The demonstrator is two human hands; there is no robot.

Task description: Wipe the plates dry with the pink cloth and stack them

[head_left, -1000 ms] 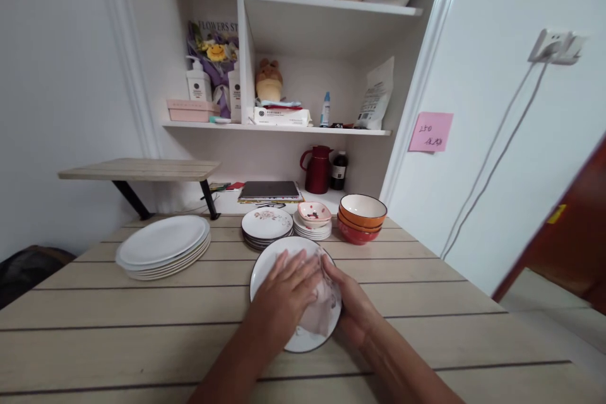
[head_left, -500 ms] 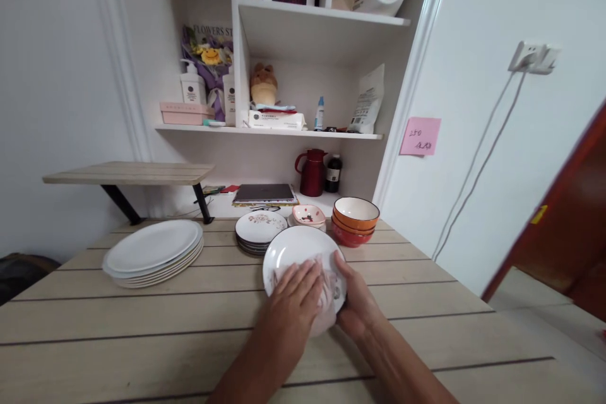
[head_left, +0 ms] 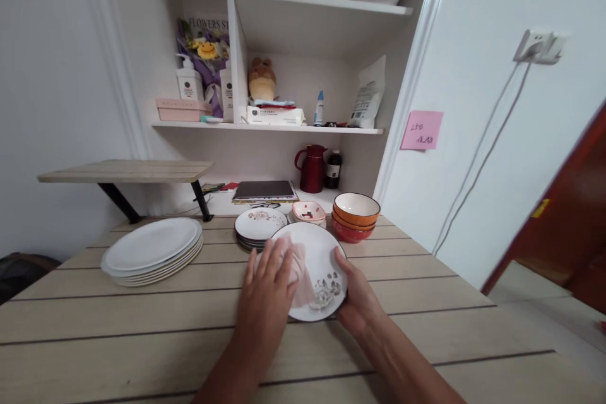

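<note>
My right hand [head_left: 357, 300] grips the right rim of a white plate [head_left: 322, 252] with a dark edge and a grey flower print, thumb on top and fingers beneath. The plate is tilted toward me above the table. My left hand [head_left: 269, 278] presses a pale pink cloth [head_left: 299, 271] against the plate's left side, fingers laid over the cloth. Behind the plate stands a stack of flowered plates [head_left: 260, 225]. Small pink patterned dishes [head_left: 308, 211] sit beside it, partly hidden by the plate. Orange and red bowls [head_left: 356, 218] are stacked to the right.
Large white plates [head_left: 154, 249] are piled at the left of the slatted wooden table [head_left: 189, 347]. A small raised shelf [head_left: 125, 170] stands behind them. At the back are a closed laptop [head_left: 264, 190], a dark red jug [head_left: 312, 169] and a dark bottle [head_left: 334, 169].
My left hand and the cloth have slid left across the plate, uncovering the flower print at its lower right. My right hand keeps its hold on the rim.
</note>
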